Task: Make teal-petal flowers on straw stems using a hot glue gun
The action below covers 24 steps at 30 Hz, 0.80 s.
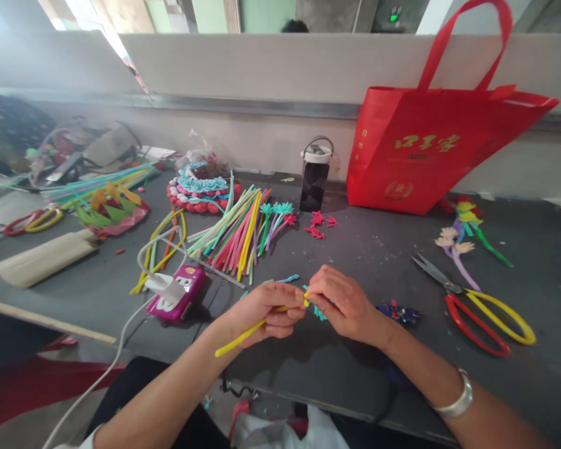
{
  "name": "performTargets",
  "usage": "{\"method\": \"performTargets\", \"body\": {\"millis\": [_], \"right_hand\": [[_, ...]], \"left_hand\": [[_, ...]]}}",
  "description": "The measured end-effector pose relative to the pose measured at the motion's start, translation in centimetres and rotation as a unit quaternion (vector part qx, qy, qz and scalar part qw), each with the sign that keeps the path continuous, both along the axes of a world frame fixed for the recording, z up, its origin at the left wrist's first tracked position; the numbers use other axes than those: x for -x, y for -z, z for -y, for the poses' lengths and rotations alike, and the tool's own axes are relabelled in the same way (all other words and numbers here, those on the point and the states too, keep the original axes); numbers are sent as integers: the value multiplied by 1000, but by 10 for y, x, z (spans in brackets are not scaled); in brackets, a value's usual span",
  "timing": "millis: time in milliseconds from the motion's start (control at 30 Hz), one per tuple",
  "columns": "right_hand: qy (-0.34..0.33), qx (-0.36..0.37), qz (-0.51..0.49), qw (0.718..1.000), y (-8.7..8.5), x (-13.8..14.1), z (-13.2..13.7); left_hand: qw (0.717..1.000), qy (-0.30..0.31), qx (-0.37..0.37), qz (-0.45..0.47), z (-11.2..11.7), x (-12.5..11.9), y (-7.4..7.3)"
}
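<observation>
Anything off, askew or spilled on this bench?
Nothing spilled or broken. Small things: a white cable trails off the near edge of the table; the red bag sags sideways; red scraps lie loose by the bottle. The left hand grips a yellow pipe cleaner, the right hand pinches a teal piece.

Grey table (364,268) bears scissors (453,288), pipe cleaners (234,234), red bag (425,149), bottle (314,181).
</observation>
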State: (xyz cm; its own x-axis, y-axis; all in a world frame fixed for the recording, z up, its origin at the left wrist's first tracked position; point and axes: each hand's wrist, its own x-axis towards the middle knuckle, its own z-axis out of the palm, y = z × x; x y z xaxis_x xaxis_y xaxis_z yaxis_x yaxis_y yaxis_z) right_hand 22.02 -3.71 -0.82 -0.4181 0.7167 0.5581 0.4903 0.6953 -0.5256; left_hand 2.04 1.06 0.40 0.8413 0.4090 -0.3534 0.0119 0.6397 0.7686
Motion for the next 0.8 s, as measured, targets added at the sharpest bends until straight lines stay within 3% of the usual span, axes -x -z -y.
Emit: {"method": "performTargets", "body": {"millis": [100, 167, 233, 300, 333, 367, 433, 500, 567, 667, 700, 733, 800], "right_hand": [[24, 26, -40, 999, 1, 2, 0], [59, 61, -61, 995, 2, 3, 0], [95, 96, -69, 988, 2, 6, 1], [112, 121, -71, 984, 0, 8, 2], [112, 130, -70, 983, 0, 9, 2], [112, 136, -69, 982, -1, 10, 3], [109, 142, -67, 982, -3, 10, 3], [105, 141, -67, 982, -4, 10, 3], [90, 128, -72, 985, -5, 10, 4], [40, 85, -72, 993, -6, 9, 5], [23, 65, -65, 996, -6, 9, 6], [11, 42, -53, 998, -5, 9, 7], [1, -4, -27, 1000, -5, 9, 8]], "left_hand": [[999, -22, -29, 2, 1, -3, -1], [983, -65, -167, -45, 4, -5, -2], [914, -107, -379, -102, 8, -7, -2], [802, -130, -566, -142, 10, -7, 0], [755, -133, -624, -152, 12, -6, 2], [725, -132, -658, -155, 12, -6, 3], [713, -125, -675, -146, 13, -5, 3], [735, -132, -653, -125, 12, -5, 1], [793, -149, -579, -116, 10, -6, -2], [939, -126, -307, -96, 6, -5, -4], [972, -99, -197, -77, 4, -4, -3], [991, -70, -102, -53, 3, -3, -2], [1000, -20, 23, -5, 0, -2, 0]]}}
